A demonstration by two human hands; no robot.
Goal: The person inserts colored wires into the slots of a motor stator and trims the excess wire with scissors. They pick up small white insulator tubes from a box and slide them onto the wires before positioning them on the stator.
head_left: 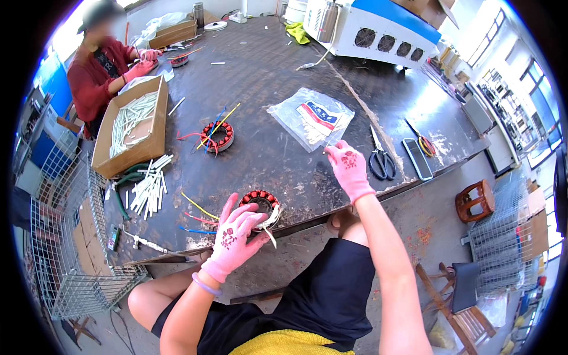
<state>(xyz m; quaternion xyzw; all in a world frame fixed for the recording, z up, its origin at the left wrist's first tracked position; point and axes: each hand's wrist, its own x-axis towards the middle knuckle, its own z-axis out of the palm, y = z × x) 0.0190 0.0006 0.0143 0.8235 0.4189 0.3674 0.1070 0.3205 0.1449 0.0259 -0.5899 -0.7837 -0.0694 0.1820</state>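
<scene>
My left hand [236,234], in a pink glove, is closed on a ring-shaped motor stator [260,195] with red-copper windings at the table's near edge. White strands hang from the stator's right side; yellow, red and blue wires stick out to its left. My right hand [348,168], also gloved in pink, is pinched at the near corner of a clear plastic bag [290,112]. A thin white tip shows by its fingertips, but what they hold is too small to tell. White strips lie inside the bag. A second stator [228,139] with colored wires sits farther back.
Black-handled scissors [383,165], a phone [418,160] and orange-handled scissors [426,145] lie right. At left are white tubes [151,189], pliers [124,195] and a cardboard box [160,112] of tubes. A co-worker [100,65] sits far left; a blue-white machine [373,35] stands behind.
</scene>
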